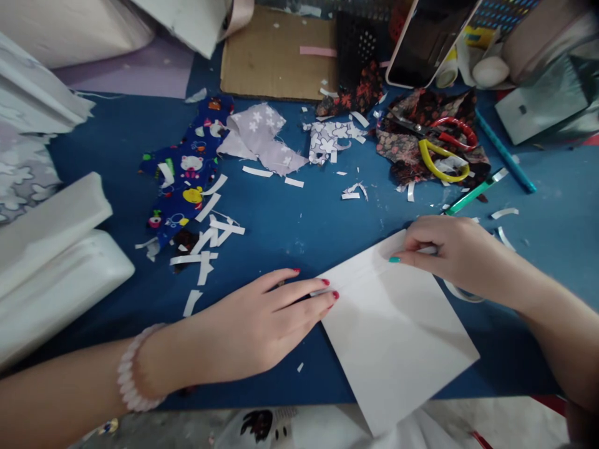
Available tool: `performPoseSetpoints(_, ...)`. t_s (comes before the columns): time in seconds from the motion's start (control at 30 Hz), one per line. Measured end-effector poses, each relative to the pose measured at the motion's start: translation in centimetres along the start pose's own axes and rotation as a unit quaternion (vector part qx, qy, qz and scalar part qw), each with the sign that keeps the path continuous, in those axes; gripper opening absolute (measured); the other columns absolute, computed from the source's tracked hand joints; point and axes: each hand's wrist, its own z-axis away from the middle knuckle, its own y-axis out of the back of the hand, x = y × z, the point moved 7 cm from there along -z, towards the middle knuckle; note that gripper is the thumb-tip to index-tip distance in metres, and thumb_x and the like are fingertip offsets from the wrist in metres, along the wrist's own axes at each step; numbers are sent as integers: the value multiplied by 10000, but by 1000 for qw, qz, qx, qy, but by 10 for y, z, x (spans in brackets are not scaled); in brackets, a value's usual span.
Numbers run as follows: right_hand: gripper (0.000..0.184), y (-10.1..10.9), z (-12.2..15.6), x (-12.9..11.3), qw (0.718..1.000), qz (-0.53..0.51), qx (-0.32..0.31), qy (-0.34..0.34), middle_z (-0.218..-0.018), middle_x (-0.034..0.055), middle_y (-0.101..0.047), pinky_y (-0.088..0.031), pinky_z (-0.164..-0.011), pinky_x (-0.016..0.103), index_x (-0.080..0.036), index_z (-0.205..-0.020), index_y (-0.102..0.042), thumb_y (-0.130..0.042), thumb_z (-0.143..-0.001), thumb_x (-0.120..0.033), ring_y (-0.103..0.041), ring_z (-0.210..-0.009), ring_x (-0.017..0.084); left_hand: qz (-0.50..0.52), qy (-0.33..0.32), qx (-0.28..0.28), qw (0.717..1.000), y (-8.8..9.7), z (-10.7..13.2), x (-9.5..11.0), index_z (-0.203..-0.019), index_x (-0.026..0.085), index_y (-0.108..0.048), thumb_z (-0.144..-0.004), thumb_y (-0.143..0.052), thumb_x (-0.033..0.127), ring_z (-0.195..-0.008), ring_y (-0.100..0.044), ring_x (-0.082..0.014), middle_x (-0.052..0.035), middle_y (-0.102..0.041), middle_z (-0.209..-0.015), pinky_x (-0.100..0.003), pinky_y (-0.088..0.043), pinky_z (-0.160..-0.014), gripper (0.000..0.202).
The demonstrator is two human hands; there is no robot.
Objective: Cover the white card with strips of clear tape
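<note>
A white sheet of stiff paper or card (pixel 397 330) lies at a slant on the blue table, its near corner jutting past the front edge. My left hand (pixel 253 324), wearing a pale bead bracelet (pixel 135 374), rests palm down with its fingers stretched out; their tips touch the sheet's left corner. At the sheet's upper right corner, the thumb and fingers of my right hand (pixel 453 255) are pinched together. What they pinch, if anything, is hidden. Part of a white ring, perhaps a tape roll (pixel 463 293), shows under my right hand.
Scissors (pixel 440 140) lie on dark floral cloth, near a green cutter (pixel 475 192) and a blue pen (pixel 505 153). Fabric scraps (pixel 187 168) and white strips (pixel 206 243) are scattered about. A phone (pixel 430 40) leans behind them. White padded bundles (pixel 60 268) stand at left.
</note>
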Motion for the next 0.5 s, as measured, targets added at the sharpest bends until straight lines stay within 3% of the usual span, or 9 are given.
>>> performPoseSetpoints(0.5,296,1,-1,-1,999,-10,-24,-30,-649,28,-632,-369,-551,304,-231,-628,-601,-547,-862,-404,-556,-593,164,0,2,-6,1000,-2,2,-1,-1154,152,-680,-991,-430,128,-1273,-503,-214,-46,-602,-1376,-367,-377,-1068,300)
